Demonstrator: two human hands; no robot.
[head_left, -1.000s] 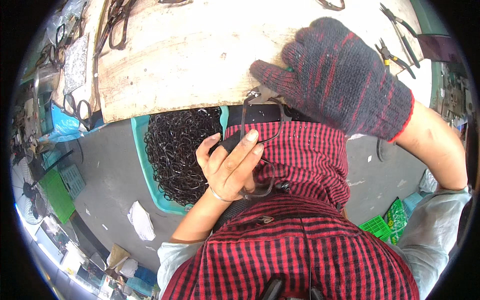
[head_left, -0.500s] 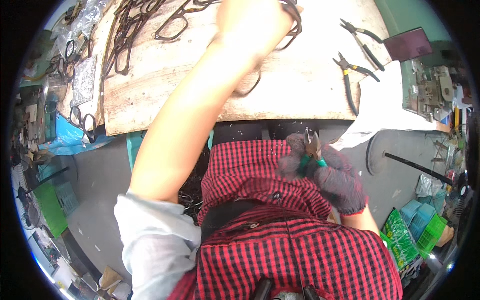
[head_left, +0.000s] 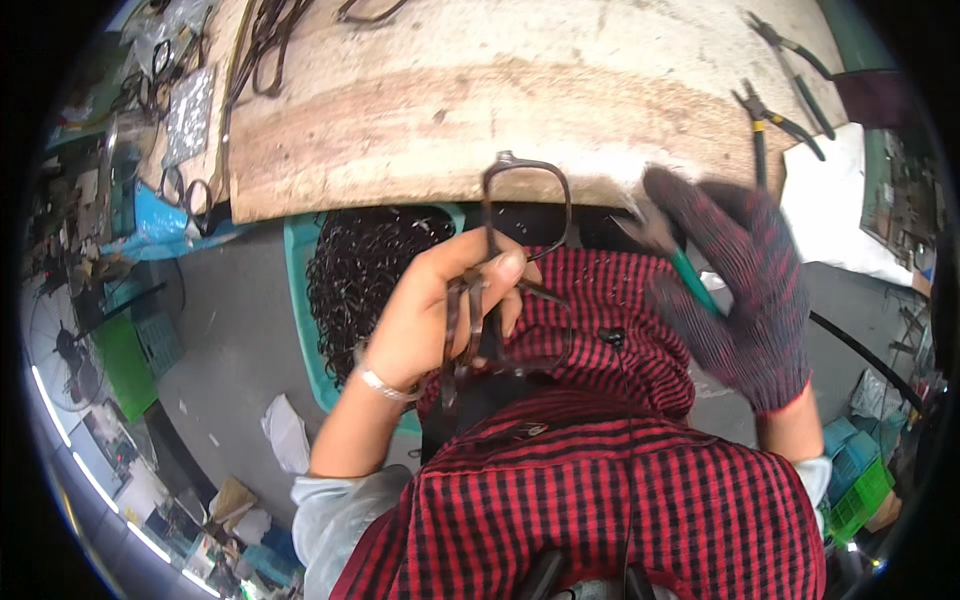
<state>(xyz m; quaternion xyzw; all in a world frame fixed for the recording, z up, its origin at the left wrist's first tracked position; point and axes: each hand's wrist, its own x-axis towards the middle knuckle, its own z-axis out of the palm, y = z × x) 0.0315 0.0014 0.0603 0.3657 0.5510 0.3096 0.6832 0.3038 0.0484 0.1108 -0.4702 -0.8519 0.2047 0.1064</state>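
Observation:
My bare left hand (head_left: 430,305) is closed around a dark eyeglass frame (head_left: 569,205), one rim standing up above my fingers near the table's front edge. More dark rims and temple arms hang below the same hand, so it may hold more than one frame; I cannot tell. On my right hand (head_left: 755,290) is a dark grey knitted glove with a red cuff. A pair of cutting nippers with green handles (head_left: 695,280) lies in that hand, between the thumb and the spread, blurred fingers. The nippers' jaws point up and left toward the eyeglass frame.
Two pairs of pliers, one yellow-and-black (head_left: 768,117) and one dark-handled (head_left: 795,60), lie at the right of the wooden table (head_left: 430,140). White cloth (head_left: 830,205) drapes beside them. More eyeglass frames (head_left: 270,60) lie far left. Below, a teal tub (head_left: 303,310) holds dark scraps (head_left: 380,260).
My left hand has come back from the far side of the table toward my lap, with eyeglass frames in it. My right hand, with the nippers, has risen and its fingers have spread.

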